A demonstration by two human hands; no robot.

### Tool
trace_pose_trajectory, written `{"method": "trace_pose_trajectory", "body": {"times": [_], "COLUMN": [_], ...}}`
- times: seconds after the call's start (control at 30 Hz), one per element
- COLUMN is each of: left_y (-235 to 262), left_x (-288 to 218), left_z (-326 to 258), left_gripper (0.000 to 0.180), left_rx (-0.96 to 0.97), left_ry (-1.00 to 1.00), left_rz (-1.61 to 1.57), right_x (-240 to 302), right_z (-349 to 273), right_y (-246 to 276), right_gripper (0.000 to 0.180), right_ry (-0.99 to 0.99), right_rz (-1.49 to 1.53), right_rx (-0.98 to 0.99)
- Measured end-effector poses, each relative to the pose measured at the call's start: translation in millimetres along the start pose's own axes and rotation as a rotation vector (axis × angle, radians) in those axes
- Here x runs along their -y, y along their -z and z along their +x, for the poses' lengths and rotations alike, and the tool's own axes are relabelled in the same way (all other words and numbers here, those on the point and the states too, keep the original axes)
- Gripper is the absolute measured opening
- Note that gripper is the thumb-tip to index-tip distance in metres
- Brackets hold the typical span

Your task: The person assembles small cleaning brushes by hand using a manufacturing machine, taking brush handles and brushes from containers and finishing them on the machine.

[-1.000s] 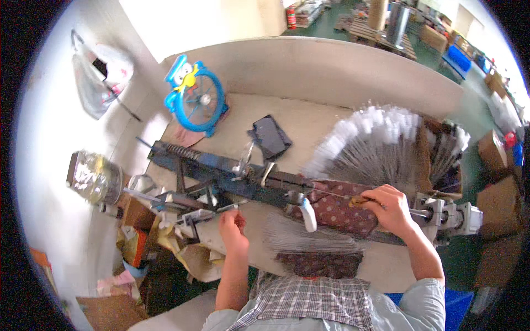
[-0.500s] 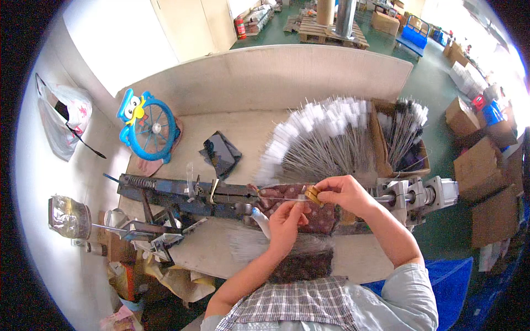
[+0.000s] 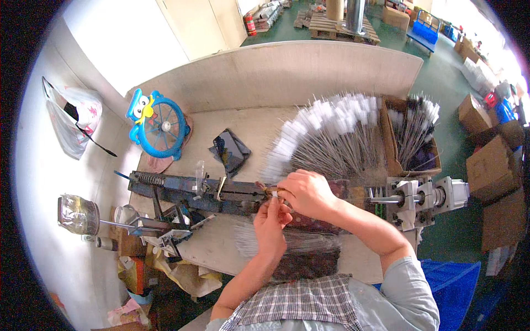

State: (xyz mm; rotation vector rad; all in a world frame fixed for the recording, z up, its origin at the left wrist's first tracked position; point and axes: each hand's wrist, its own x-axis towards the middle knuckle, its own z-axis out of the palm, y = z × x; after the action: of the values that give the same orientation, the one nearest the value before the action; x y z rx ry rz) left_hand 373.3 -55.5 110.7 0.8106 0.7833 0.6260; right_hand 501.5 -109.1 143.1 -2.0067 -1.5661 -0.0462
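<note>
Both of my hands meet at the right end of a long dark metal rail (image 3: 232,193) on the bench fixture. My left hand (image 3: 269,226) is closed in a pinch from below, with a small white piece (image 3: 274,193) at its fingertips. My right hand (image 3: 309,193) comes over from the right, its fingers curled down beside that piece. The brass-coloured ring it held a moment ago is mostly hidden behind the fingers. Under my hands lies a dark red dotted cloth (image 3: 312,220). Thin wires (image 3: 309,241) lie in a bundle on the bench nearer to me.
White-tufted wire brushes (image 3: 331,132) fan out behind my hands, with a cardboard box (image 3: 391,149) of more beside them. At right stands a metal shaft unit (image 3: 422,198). A blue toy wheel (image 3: 160,127) and a black plastic packet (image 3: 229,150) are at the back left.
My right hand has moved left along the rail line, up against my left hand. The left hand has shifted slightly left, and the brass-coloured ring has gone mostly out of sight.
</note>
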Motion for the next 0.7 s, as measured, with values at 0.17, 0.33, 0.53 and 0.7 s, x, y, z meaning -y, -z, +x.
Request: {"method": "trace_pose_trajectory", "body": {"times": [0.17,0.33,0.53,0.7], "left_y": [14,11,7,10], "left_x": [4,-6,-1,6], "left_z": [1,4,2,4], "left_gripper": [0.025,0.047,0.041,0.04], "left_rx": [0.117,0.205,0.113,0.105], "left_ry": [-0.031,0.116,0.115,0.079], "left_rz": [0.043,-0.004,-0.379,-0.41], "right_x": [6,6,28,33], "right_z": [1,4,-9,-10], "right_y": [8,7,0,-9], "right_gripper": [0.02,0.02,0.036,0.037], "right_ry": [-0.082,-0.21,-0.047,-0.062], "right_rz": [0.204,0.292,0.042,-0.062], "right_rx": [0.107,0.171,-0.065,-0.149]}}
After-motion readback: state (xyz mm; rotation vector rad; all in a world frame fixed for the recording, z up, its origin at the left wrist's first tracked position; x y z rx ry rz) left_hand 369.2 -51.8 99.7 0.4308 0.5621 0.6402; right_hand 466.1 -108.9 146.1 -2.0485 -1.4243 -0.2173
